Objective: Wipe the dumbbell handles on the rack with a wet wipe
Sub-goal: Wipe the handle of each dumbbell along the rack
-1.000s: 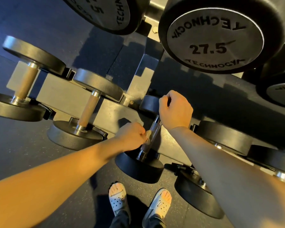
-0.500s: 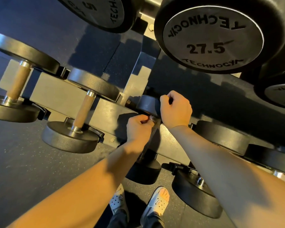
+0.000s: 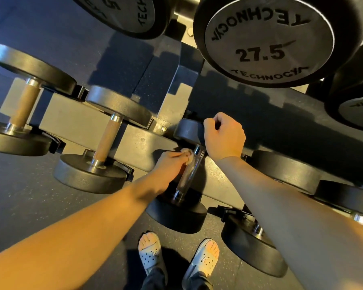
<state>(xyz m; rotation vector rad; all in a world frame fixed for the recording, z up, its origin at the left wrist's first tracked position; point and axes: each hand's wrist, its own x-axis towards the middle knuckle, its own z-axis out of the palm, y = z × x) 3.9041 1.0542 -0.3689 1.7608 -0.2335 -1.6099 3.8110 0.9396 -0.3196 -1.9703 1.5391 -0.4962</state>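
Note:
A black dumbbell with a knurled steel handle (image 3: 190, 171) lies on the lower tier of the rack (image 3: 134, 141), in the middle of the view. My left hand (image 3: 172, 162) pinches a small crumpled wet wipe (image 3: 188, 154) against the upper left side of that handle. My right hand (image 3: 223, 137) grips the rim of the dumbbell's far head (image 3: 187, 129). The near head (image 3: 176, 214) sits below, towards my feet.
Two dumbbells with brown handles (image 3: 107, 139) (image 3: 24, 105) sit to the left on the same tier. More black dumbbells (image 3: 285, 170) lie to the right. A large 27.5 dumbbell head (image 3: 268, 38) hangs overhead on the upper tier. Dark rubber floor lies below.
My left hand slid with the wipe from the handle's middle up to its far end, then eased slightly back. My right hand stayed on the far head.

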